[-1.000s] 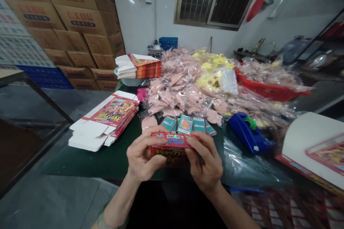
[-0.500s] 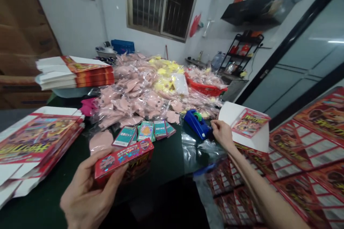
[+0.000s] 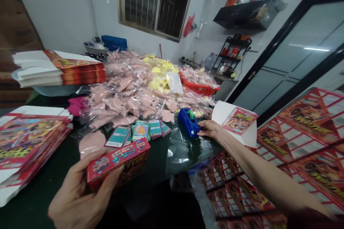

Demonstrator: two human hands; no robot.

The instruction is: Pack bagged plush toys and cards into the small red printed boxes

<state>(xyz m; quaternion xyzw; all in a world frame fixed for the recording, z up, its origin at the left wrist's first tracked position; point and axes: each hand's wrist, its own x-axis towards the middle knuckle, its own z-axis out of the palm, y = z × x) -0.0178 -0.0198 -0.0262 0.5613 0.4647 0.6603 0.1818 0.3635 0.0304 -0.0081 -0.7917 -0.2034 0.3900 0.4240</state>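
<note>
My left hand [image 3: 77, 189] grips a small red card box [image 3: 118, 161] with shiny printing, thumb on the near side and fingers behind. The box is tilted above the dark green table. At the front end of a blue tape dispenser [image 3: 188, 122] with a green core is my right hand [image 3: 211, 128]. Its fingertips reach the dispenser's edge and look slightly apart; I see nothing held in them. Printed cards [image 3: 118, 136] with teal faces lie fanned out behind the box. Beside them is a flat pink piece [image 3: 92, 142].
Bagged pink and yellow plush pieces [image 3: 129, 89] are heaped at the back, by a red basket [image 3: 199, 86]. Flat red cartons [image 3: 32, 139] are stacked left, more cartons [image 3: 80, 73] behind. Rows of red boxes [image 3: 303, 121] fill the right, near a white sheet with a red packet [image 3: 239, 120].
My right hand has moved closer to the tape dispenser, and its fingers have spread a little. The left hand still holds the card box. The whole view has shifted slightly.
</note>
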